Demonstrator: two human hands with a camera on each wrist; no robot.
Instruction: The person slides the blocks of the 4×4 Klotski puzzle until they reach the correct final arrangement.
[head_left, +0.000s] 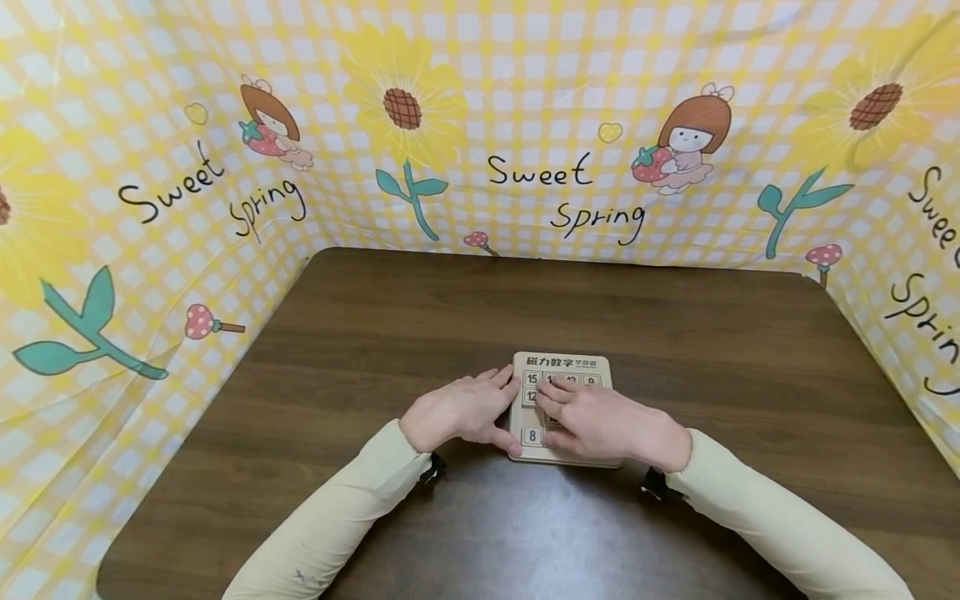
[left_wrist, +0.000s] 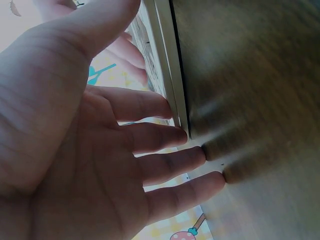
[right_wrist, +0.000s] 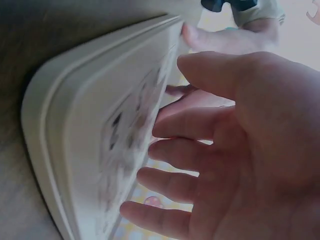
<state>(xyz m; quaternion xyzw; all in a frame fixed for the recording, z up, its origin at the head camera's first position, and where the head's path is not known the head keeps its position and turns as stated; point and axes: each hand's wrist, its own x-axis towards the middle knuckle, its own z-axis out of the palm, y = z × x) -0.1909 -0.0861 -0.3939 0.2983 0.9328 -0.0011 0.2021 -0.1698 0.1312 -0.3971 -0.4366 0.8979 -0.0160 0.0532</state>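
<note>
"Board [head_left: 531,417] in view! Flat, pale beige, round-cornered, it lies near the centre of our dial on the dark brown woodgrain table [head_left: 450,317], twelve pointing away from the person."

"And the hands? What have we got?"

"We've got the bare left hand [head_left: 472,408] at the board's nine o'clock, fingers straight and slightly fanned, index fingertip right by the edge, thumb down at the eight o'clock corner."

"The bare right hand [head_left: 600,417] for us, then!"

"Over the board's three o'clock half, fingers loosely stretched with slim gaps, lying across the tiles. Pressing or merely resting? We cannot tell."

"Which numbers can we read?"

"Small square beige tiles, dark numerals: tile 15 [head_left: 532,378] near eleven, tile 12 [head_left: 531,396] at ten, tile 9 [head_left: 591,382] at one, tile 8 [head_left: 532,436] between seven and eight. Others we see only partly, by the right fingers. Black lettering [head_left: 551,362] runs along twelve."

"Around it all?"

"Long cream sleeves [head_left: 322,517] angling in from seven and five, a dark band [head_left: 431,468] peeking out at each wrist, and yellow-and-white checked cloth [head_left: 487,83] with printed sunflowers [head_left: 402,108], wrapping from nine through twelve to three."
</note>
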